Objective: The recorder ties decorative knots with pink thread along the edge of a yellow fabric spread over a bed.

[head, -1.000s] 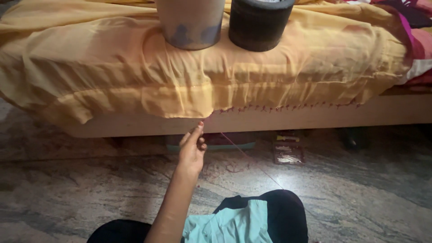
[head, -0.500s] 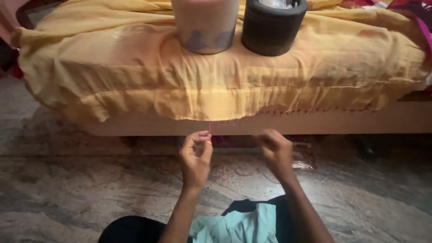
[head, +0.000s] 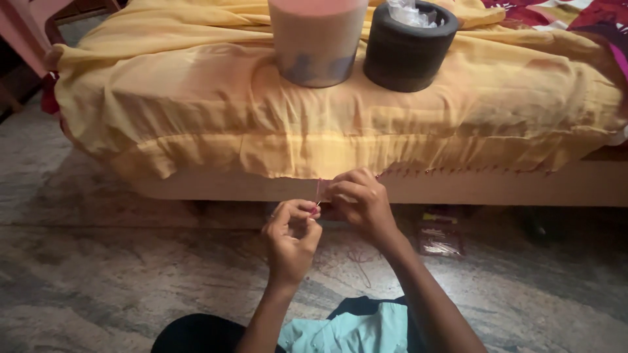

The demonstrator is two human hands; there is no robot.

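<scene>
A yellow cloth (head: pixel 275 124) drapes over the edge of a low bed. Small dark stitches or tassels run along its hem to the right of my hands. My left hand (head: pixel 292 236) is pinched shut on what looks like a thin needle with a reddish thread (head: pixel 320 195) that rises to the hem. My right hand (head: pixel 360 199) sits just right of it, fingers closed on the hem and thread at the cloth's lower edge. The two hands nearly touch. The needle itself is too small to see clearly.
On the bed stand a pale pink and grey tub (head: pixel 316 40) and a black round container (head: pixel 408 47) with clear plastic inside. Small packets (head: pixel 439 238) lie on the patterned stone floor under the bed. A pink chair leg (head: pixel 29 33) shows at the top left.
My right hand has come into view and moved up to the hem beside the left. The left hand dropped slightly from the hem. The view has shifted right and closer.
</scene>
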